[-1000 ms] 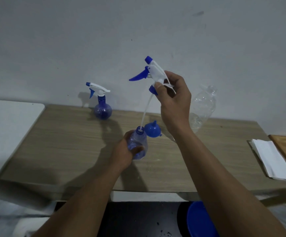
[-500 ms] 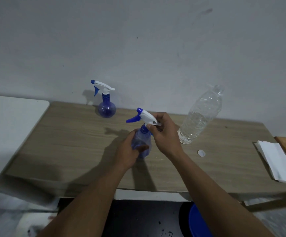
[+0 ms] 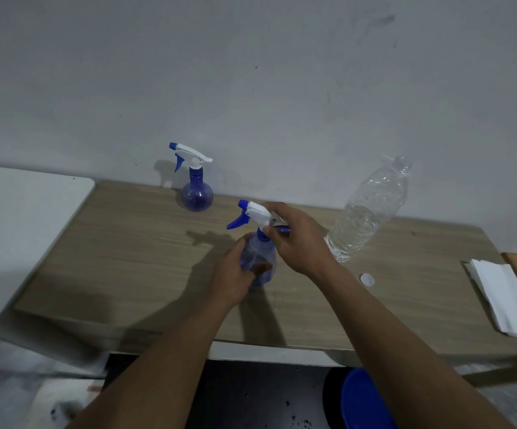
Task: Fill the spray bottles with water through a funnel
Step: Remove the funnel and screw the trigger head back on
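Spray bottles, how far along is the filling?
Looks done: far bottle stands by the wall, head on. In hand: left hand grips the near bottle, right hand fits its spray head. Left: finish tightening; the water bottle is uncapped, cap on the table.

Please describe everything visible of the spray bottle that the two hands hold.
The spray bottle has a round, see-through blue body, plastic by its look, and a white head with blue nozzle and trigger that point left. It is upright and seems to rest on the table. The left hand grips the body; the right hand grips the head at the neck.
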Demonstrator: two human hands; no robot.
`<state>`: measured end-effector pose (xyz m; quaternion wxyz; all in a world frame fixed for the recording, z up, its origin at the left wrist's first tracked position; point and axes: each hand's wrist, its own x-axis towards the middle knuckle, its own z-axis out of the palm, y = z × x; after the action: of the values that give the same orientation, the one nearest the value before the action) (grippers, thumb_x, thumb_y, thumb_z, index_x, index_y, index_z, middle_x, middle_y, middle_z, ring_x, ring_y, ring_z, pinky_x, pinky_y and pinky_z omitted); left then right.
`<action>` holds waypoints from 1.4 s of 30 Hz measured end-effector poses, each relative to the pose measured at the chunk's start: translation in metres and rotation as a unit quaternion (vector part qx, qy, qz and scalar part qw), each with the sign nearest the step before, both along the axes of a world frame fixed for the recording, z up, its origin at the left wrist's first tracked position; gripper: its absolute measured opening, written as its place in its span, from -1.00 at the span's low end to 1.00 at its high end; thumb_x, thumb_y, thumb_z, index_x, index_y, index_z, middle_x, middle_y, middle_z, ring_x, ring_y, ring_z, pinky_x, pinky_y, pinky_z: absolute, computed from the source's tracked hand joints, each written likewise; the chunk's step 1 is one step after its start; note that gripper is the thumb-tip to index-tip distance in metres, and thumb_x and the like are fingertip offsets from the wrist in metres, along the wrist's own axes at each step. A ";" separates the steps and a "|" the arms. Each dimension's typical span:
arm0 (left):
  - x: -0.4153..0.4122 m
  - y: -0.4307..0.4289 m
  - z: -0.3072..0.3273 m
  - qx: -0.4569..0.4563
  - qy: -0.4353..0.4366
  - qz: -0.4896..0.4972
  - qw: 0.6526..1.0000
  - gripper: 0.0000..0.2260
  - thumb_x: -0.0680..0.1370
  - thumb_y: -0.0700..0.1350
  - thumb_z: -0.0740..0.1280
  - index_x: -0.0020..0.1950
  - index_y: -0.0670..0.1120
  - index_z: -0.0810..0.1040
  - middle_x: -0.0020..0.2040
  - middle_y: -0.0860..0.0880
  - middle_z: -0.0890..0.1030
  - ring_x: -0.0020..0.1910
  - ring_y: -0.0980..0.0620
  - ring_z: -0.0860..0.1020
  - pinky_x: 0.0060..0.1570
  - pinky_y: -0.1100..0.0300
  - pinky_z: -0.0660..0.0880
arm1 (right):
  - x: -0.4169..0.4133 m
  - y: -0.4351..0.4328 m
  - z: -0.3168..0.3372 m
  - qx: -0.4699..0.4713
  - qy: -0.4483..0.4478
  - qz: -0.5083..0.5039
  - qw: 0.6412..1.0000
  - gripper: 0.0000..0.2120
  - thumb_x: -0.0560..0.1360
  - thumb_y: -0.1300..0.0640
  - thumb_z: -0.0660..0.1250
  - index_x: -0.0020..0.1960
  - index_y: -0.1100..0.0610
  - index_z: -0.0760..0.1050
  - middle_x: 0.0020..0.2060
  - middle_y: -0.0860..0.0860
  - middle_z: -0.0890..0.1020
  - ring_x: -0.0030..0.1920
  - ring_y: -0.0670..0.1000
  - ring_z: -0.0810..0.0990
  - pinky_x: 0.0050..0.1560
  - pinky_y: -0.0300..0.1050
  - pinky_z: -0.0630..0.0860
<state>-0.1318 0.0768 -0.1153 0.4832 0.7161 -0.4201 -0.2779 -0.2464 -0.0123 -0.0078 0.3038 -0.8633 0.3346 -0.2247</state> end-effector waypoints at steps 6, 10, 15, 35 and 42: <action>0.000 -0.001 0.001 0.001 0.003 0.005 1.000 -0.46 0.45 -0.06 0.51 0.40 0.05 0.43 0.14 0.19 0.55 0.07 0.28 0.51 0.04 0.47 0.39 | 0.001 -0.002 -0.001 -0.052 0.052 0.021 0.997 -0.64 0.61 0.15 0.32 0.39 -0.03 0.45 0.19 0.00 0.61 0.03 -0.02 0.54 0.02 -0.14 0.47; 0.002 -0.002 -0.005 0.019 0.004 0.002 1.000 -0.47 0.45 -0.05 0.51 0.38 0.08 0.44 0.15 0.17 0.56 0.11 0.22 0.53 0.18 0.26 0.47 | 0.002 -0.001 -0.005 -0.077 0.047 0.015 0.996 -0.61 0.61 0.15 0.32 0.42 -0.01 0.44 0.19 0.02 0.62 0.08 0.04 0.56 0.00 -0.15 0.43; 0.001 -0.005 -0.009 0.039 0.027 -0.018 0.999 -0.53 0.41 -0.05 0.48 0.30 0.09 0.49 0.11 0.13 0.62 0.11 0.17 0.58 0.19 0.14 0.53 | 0.000 0.000 -0.010 -0.072 0.020 0.006 0.997 -0.65 0.57 0.14 0.35 0.35 0.01 0.50 0.10 -0.01 0.63 0.01 0.02 0.56 -0.03 -0.09 0.49; 0.000 -0.005 -0.004 0.006 0.098 0.003 0.995 -0.46 0.43 -0.12 0.52 0.35 0.17 0.46 0.16 0.13 0.59 0.10 0.21 0.55 0.16 0.20 0.53 | 0.005 -0.011 -0.013 -0.010 0.063 -0.006 0.998 -0.85 0.48 0.06 0.45 -0.05 -0.03 0.47 -0.26 -0.16 0.54 -0.23 -0.10 0.51 -0.23 -0.12 0.41; -0.009 -0.008 -0.002 0.001 0.149 0.049 0.988 -0.51 0.47 -0.21 0.48 0.18 0.34 0.52 0.15 0.14 0.62 0.16 0.04 0.60 0.11 -0.09 0.60 | -0.001 -0.008 -0.034 0.050 -0.016 -0.003 0.999 -0.84 0.53 0.04 0.41 0.10 0.01 0.56 -0.08 -0.14 0.62 -0.06 -0.15 0.58 -0.10 -0.27 0.47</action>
<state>-0.1409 0.0688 -0.1170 0.5525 0.6871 -0.3075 -0.3580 -0.2477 -0.0200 -0.0417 0.3512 -0.8422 0.3431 -0.2228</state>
